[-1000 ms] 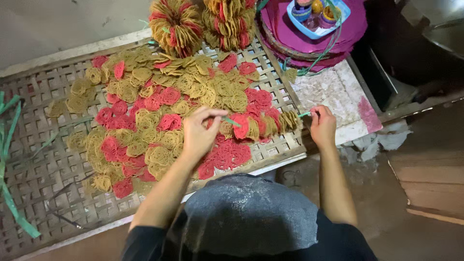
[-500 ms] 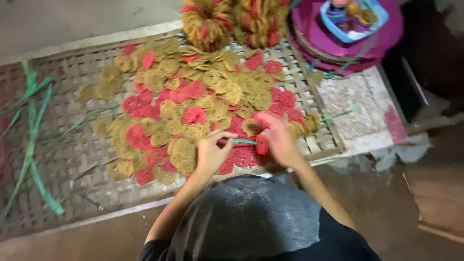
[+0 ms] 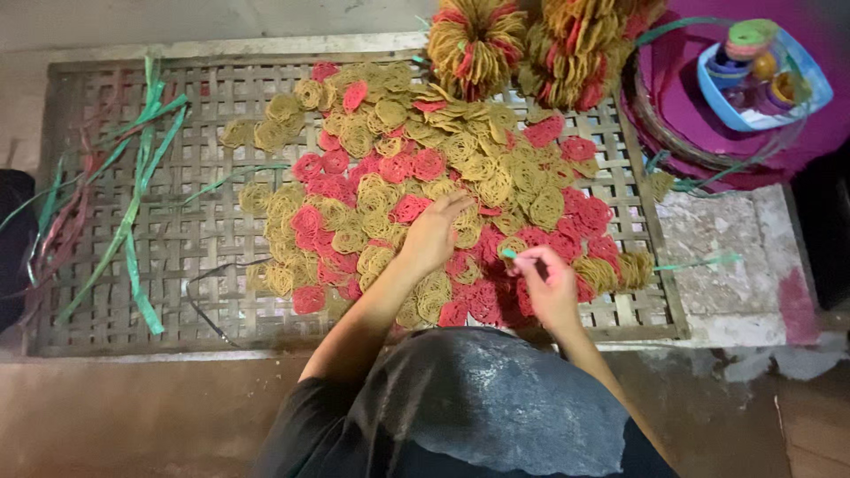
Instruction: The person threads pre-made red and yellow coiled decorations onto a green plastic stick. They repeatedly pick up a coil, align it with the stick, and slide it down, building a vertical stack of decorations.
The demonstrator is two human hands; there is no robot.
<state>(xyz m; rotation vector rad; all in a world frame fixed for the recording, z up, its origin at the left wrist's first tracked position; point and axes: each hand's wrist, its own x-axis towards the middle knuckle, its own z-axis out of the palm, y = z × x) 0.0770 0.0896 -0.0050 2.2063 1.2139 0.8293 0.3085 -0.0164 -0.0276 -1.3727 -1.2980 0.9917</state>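
A spread of round yellow and red noodle-like discs [image 3: 416, 177] covers the middle of a woven bamboo tray [image 3: 177, 265]. My left hand [image 3: 434, 232] lies on the discs near the middle, fingers reaching over a yellow one. My right hand [image 3: 549, 283] hovers over the red discs at the tray's near edge and pinches the end of a thin green strip [image 3: 511, 255].
Two bundled stacks of discs [image 3: 478, 40] stand at the tray's far edge. Loose green and red strips [image 3: 133, 212] lie on the tray's left. A purple basin [image 3: 708, 115] with a blue container [image 3: 761, 75] sits at the right. Another green strip [image 3: 699, 263] lies on the stone slab.
My right hand came in from the tray's right edge to the near middle, now pinching a green strip. My left hand shifted over the discs. The camera view moved right.
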